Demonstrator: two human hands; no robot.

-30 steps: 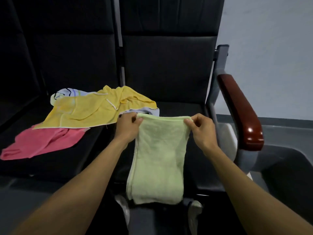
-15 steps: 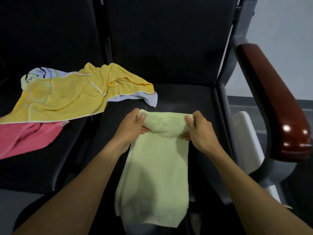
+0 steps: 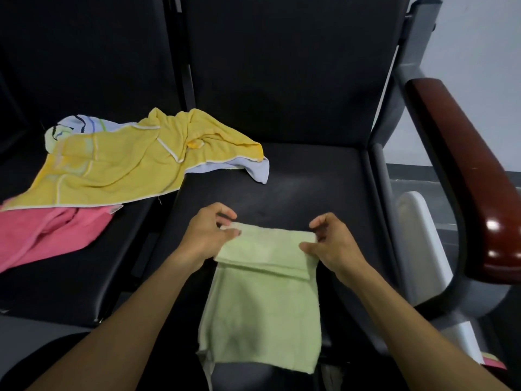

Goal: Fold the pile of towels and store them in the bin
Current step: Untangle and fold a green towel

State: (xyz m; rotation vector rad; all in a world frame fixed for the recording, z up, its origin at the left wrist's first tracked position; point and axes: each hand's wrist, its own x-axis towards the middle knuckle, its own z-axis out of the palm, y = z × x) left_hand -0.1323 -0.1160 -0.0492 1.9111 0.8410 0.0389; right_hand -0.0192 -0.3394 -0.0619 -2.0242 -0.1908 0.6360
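The black seat (image 3: 304,187) on the right carries the work; beside it stands a red-brown armrest (image 3: 462,170), and a white object (image 3: 420,238) shows between the two (whether that is the bin cannot be told). On the neighbouring seat (image 3: 70,277) lies the unfolded pile: a yellow towel (image 3: 118,167) on top, a pink towel (image 3: 48,238) under its near edge, and a pale striped towel (image 3: 73,125) peeking out behind. The green towel (image 3: 262,306) lies on the right seat with its lower part hanging over the front edge. A second ago it hung full length from both hands; now its top has been turned over toward the person, making a flap across the upper end. The left hand (image 3: 205,235) pinches the flap's left corner, and the right hand (image 3: 332,244) pinches the right corner, fingers (image 3: 310,245) curled on the cloth. This looks like a crosswise fold just begun, so this towel needs more folding before storing, and three remain.
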